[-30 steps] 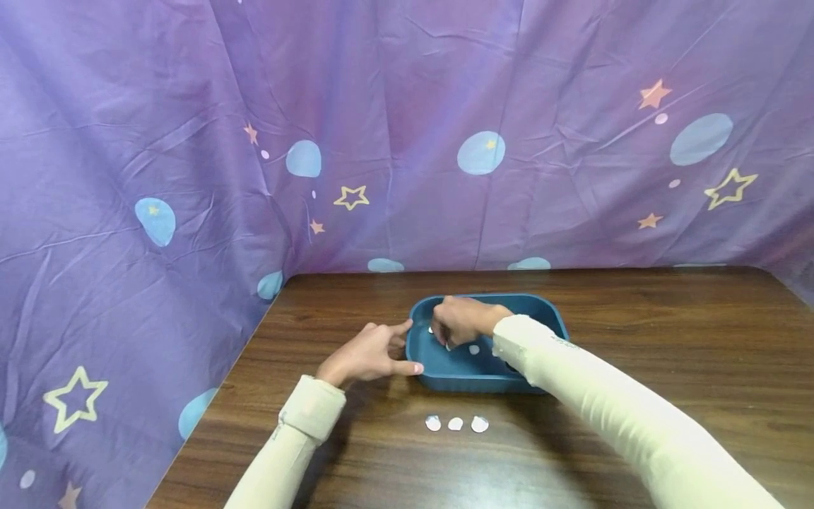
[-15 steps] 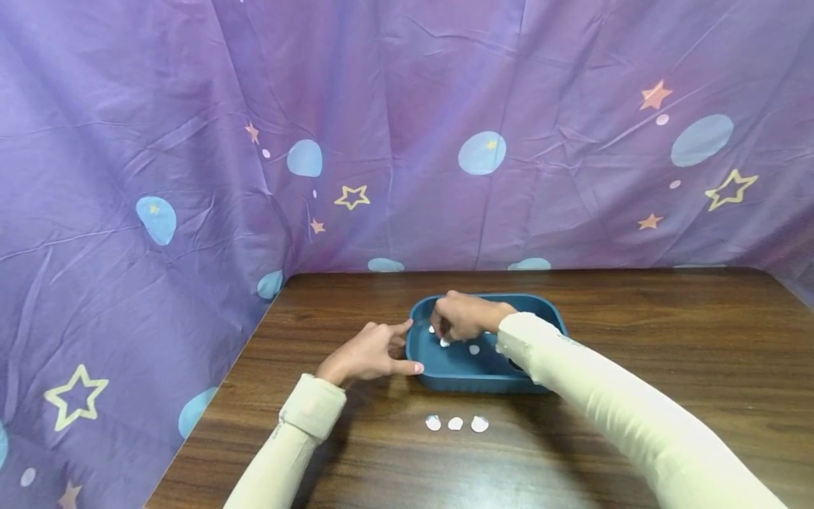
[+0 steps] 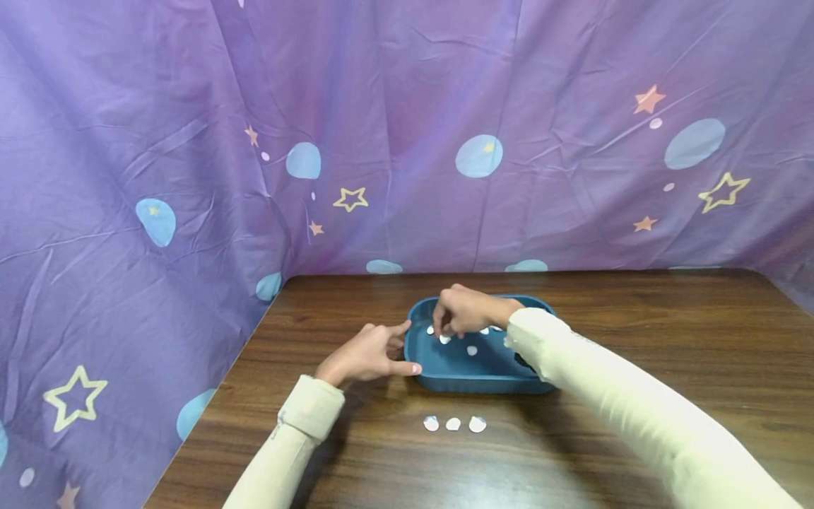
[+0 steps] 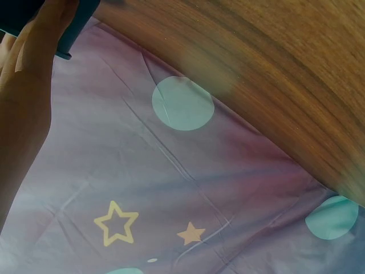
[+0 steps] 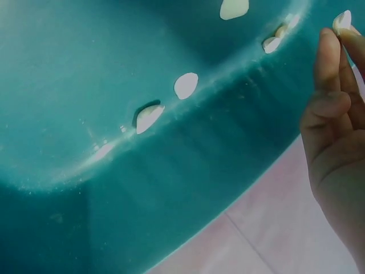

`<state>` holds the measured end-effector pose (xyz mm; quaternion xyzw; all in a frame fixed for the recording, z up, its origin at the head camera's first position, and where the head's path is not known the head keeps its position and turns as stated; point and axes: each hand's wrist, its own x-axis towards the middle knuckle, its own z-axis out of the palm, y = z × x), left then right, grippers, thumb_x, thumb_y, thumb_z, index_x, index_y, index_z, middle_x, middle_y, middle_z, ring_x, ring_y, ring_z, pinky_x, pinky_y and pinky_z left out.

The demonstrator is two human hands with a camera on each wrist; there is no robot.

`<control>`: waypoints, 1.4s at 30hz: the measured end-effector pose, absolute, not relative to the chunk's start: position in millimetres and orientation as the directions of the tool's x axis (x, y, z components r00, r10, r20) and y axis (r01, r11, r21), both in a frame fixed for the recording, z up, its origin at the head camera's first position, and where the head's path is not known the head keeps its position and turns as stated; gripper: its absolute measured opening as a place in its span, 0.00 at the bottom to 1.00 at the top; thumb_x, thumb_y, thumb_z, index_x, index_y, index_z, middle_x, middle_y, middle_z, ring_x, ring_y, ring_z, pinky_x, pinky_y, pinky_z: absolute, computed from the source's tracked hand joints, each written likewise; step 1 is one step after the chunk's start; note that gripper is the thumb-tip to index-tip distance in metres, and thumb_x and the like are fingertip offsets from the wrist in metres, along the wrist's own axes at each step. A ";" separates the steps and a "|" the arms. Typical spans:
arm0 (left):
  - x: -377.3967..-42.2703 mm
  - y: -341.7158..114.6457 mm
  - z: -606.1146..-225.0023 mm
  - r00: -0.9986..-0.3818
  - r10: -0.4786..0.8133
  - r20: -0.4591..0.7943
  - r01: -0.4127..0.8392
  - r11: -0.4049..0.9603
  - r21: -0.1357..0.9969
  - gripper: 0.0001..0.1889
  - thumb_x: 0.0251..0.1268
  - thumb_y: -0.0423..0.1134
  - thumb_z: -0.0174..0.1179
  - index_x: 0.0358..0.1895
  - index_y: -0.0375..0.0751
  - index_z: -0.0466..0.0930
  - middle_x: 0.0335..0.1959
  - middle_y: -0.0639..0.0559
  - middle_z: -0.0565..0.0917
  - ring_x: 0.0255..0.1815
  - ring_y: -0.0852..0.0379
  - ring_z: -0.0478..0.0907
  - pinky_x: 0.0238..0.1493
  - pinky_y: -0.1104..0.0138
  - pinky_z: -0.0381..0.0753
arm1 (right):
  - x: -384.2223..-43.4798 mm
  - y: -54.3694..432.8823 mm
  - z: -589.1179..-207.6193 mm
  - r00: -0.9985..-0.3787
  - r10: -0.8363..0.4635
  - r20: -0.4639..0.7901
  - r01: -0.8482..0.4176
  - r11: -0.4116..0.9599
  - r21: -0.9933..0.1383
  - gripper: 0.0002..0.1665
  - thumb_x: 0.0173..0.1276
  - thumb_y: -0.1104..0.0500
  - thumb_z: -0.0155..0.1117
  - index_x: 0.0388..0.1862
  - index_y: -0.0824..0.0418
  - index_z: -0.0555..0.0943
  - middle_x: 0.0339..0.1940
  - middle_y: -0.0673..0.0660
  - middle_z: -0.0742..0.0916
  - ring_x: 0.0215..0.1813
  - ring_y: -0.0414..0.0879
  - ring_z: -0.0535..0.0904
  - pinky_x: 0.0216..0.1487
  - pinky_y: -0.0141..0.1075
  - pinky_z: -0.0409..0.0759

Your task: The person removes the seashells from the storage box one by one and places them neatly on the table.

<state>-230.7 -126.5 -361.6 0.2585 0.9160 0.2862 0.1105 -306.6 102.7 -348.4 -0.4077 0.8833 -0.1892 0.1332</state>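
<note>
My right hand (image 3: 470, 311) is inside the blue bin (image 3: 445, 383), pinching a small white seashell (image 5: 342, 20) between thumb and fingertips; the right wrist view shows this clearly. Several more seashells lie on the bin floor, among them one seashell (image 3: 472, 350) near the middle and another shell (image 5: 186, 85) by the wall. At the bin's left end, my left hand (image 3: 372, 351) touches the rim with extended thumb and index finger spread apart. In front of the bin, three white shells stand in a row on the table, the middle shell (image 3: 453, 424) included.
The bin stands on a brown wooden table (image 3: 668, 353). Behind and to the left hangs a purple cloth (image 3: 407, 106) printed with stars and blue ovals. My right sleeve (image 3: 604, 375) crosses the bin's right front corner and hides part of its inside.
My right hand has risen slightly and shifted a little right, with the seashell between its fingertips now showing. The left hand and the row of shells keep their places.
</note>
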 end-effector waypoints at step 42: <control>-230.2 -125.5 -362.3 -0.844 0.534 -0.042 0.416 0.704 0.576 0.49 0.58 0.52 0.72 0.76 0.29 0.58 0.54 0.40 0.88 0.56 0.49 0.86 0.66 0.56 0.81 | -258.1 153.0 -325.8 -0.583 -0.812 0.021 -0.740 0.520 -0.426 0.14 0.60 0.67 0.68 0.25 0.47 0.86 0.24 0.40 0.87 0.24 0.30 0.74 0.30 0.26 0.76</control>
